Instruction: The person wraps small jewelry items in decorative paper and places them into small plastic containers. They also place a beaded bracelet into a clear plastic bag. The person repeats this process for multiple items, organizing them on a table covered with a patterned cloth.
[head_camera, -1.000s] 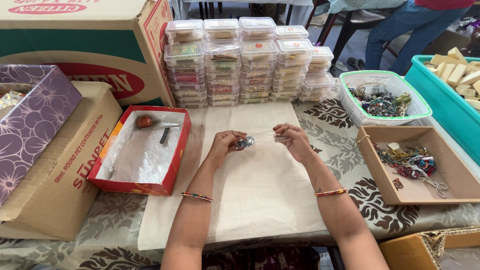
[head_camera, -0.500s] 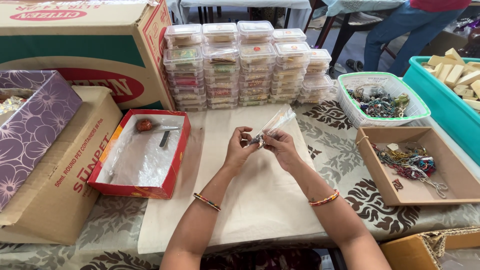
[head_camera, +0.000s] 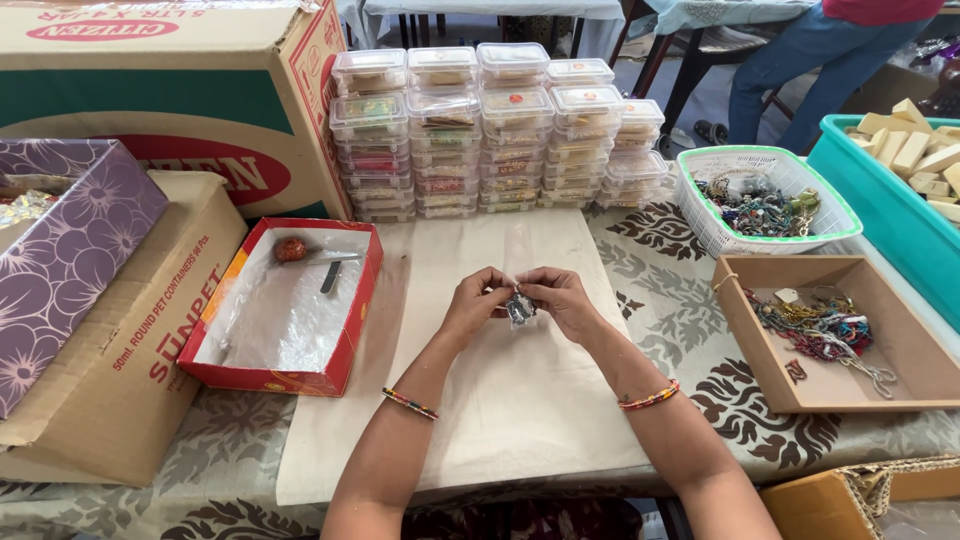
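Observation:
My left hand (head_camera: 477, 302) and my right hand (head_camera: 560, 298) meet over the cream cloth (head_camera: 500, 400) in the middle of the table. Both pinch a small clear plastic pouch (head_camera: 519, 309) with a dark, silvery trinket inside. The pouch hangs between my fingertips, just above the cloth. Each wrist wears a thin beaded bangle.
Left: an open red box (head_camera: 290, 310) lined with plastic, a brown carton (head_camera: 130, 340) and a purple flowered box (head_camera: 60, 260). Behind: stacked clear lidded containers (head_camera: 490, 130). Right: a white-green basket (head_camera: 765, 200) of jewellery, a tan tray (head_camera: 830, 335) with beads and scissors, a teal crate (head_camera: 900, 200). A person sits far back.
My hands drew together and toward me; the long clear pouch, stretched and raised earlier, is now bunched small between both sets of fingertips.

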